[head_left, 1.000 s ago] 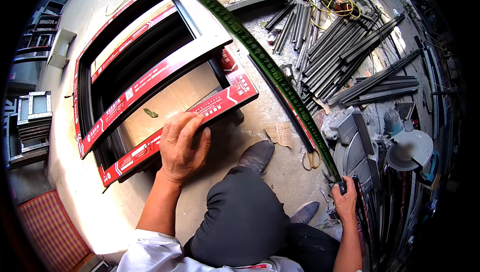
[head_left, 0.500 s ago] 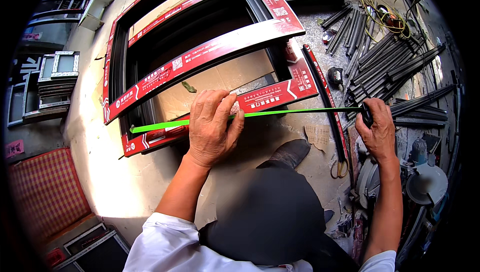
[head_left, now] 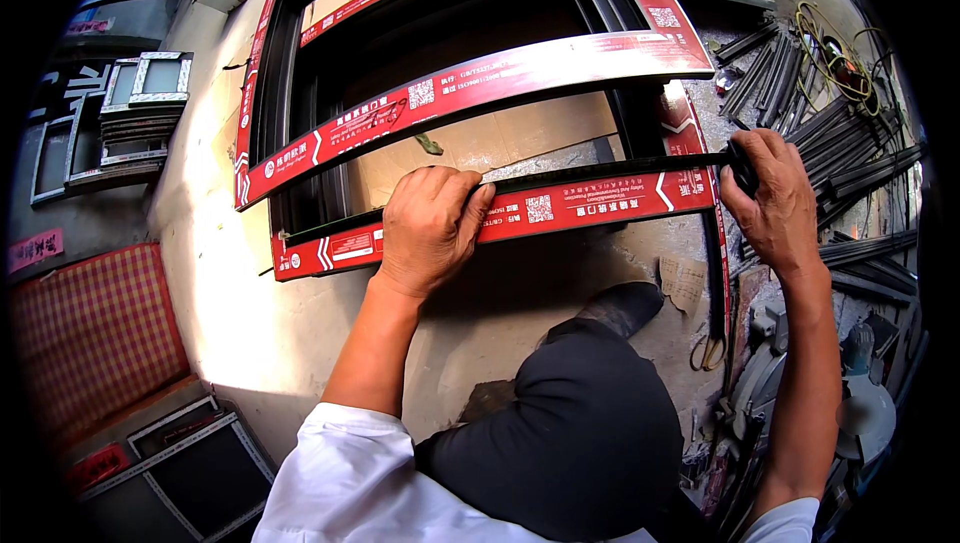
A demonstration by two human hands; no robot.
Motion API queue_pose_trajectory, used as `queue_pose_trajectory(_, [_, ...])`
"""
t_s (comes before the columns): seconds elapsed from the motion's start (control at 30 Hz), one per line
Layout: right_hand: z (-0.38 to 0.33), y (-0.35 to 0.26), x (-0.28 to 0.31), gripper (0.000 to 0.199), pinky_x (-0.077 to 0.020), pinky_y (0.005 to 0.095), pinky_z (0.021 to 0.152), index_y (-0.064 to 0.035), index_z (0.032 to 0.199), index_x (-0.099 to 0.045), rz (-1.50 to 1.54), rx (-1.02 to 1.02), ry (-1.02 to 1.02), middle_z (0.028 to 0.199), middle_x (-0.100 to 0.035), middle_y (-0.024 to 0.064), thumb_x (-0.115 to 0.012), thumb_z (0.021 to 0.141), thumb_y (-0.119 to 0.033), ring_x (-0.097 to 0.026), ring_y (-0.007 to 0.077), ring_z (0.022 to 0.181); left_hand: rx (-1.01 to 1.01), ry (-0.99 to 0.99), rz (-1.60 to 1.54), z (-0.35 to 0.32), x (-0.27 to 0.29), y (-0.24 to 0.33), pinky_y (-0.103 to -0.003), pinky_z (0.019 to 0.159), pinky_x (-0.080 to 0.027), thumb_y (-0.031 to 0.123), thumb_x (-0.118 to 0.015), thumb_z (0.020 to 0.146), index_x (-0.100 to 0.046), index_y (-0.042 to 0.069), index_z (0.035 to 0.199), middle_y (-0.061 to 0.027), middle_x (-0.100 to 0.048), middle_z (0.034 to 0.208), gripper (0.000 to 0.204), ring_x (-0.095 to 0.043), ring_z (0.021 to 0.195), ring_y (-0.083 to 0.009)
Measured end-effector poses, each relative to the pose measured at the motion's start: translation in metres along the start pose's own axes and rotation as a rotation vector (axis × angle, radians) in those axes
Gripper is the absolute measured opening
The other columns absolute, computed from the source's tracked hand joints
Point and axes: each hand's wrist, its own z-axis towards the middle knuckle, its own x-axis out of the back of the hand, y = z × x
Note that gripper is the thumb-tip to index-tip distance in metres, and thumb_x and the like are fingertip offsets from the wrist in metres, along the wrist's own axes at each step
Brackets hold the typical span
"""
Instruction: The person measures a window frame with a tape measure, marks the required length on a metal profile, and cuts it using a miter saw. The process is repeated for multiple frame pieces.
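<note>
Black strip (head_left: 600,171), long and thin, lies along the near bar of a window frame (head_left: 270,123) that rests flat on the concrete floor (head_left: 250,293). It runs from under the left hand (head_left: 428,228) to the right hand (head_left: 772,198). The left hand presses palm down on the strip and on the frame bar, fingers bent over the inner edge. The right hand is closed around the right end of the strip, just past the corner of the frame.

The frame is dark, and its bars are wrapped in red protective film with white print. I count two red bars across it: the near bar (head_left: 590,205) under the hands and a middle bar (head_left: 480,83) above it. Inside the frame, between these two bars, a brown cardboard sheet (head_left: 500,143) lies with one small green scrap (head_left: 428,144) on it.

To the right, a pile of dark metal profiles (head_left: 850,143) lies on the floor; they are too many to count. Beside it is one coil of yellowish cable (head_left: 835,38). At the far left, several smaller frames (head_left: 130,123) are stacked, and a red checked mat (head_left: 90,333) lies near them.
</note>
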Motion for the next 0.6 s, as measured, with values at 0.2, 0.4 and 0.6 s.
queue_pose_trajectory(0.2, [0.011,-0.004,-0.005,0.036,-0.0545,0.0425,0.095,-0.0036,0.125,-0.071,-0.01,0.006,-0.022,0.12,-0.07,0.0125,-0.074,0.094,-0.022,-0.066,0.0344,0.107,0.036,-0.017,-0.034,0.001,-0.003,-0.009,-0.043,0.08,-0.055,0.017,-0.078,0.099,-0.073,0.006,0.1,-0.0105,-0.072,0.09,0.012,-0.069,0.084,-0.033])
queue_pose_trajectory(0.4, [0.01,-0.002,-0.008,0.037,-0.056,0.0431,0.095,-0.0059,0.125,-0.073,-0.021,-0.04,-0.047,0.121,-0.071,0.0108,-0.073,0.094,-0.026,-0.066,0.0327,0.107,0.061,-0.022,-0.067,0.002,-0.007,-0.009,-0.045,0.076,-0.054,0.014,-0.075,0.101,-0.071,0.005,0.098,-0.0124,-0.068,0.087,0.01,-0.067,0.082,-0.0354])
queue_pose_trajectory(0.6, [0.015,0.004,-0.011,0.039,-0.0578,0.0448,0.092,-0.0092,0.126,-0.073,-0.055,0.0,-0.062,0.119,-0.07,0.0098,-0.076,0.094,-0.033,-0.065,0.0319,0.104,0.11,-0.044,-0.06,-0.001,-0.011,-0.012,-0.043,0.08,-0.051,0.014,-0.07,0.105,-0.07,0.005,0.1,-0.0124,-0.068,0.088,0.01,-0.065,0.083,-0.0344])
